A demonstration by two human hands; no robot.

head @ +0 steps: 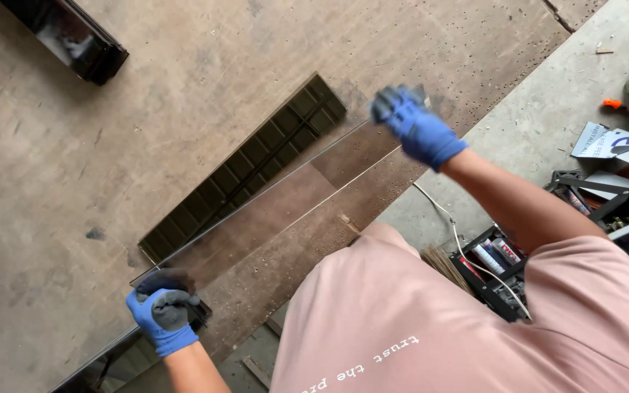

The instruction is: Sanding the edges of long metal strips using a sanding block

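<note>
A flat white card (615, 141) with blue and grey print lies on the floor (540, 124) near its right edge. Just below it, white tubes (495, 254) with red labels lie side by side in a black tray (483, 285).

A worn brown table (183, 109) fills most of the view, its right part dotted with small holes. A dark green ribbed grille (249, 164) lies diagonally on it. A glossy black channel (67, 36) sits at the upper left corner. On the grey concrete floor (540, 124) to the right lie white papers (609, 142), an orange-handled tool (615, 105), a black tray of tubes (493, 266) and a white cable (460, 244).
</note>
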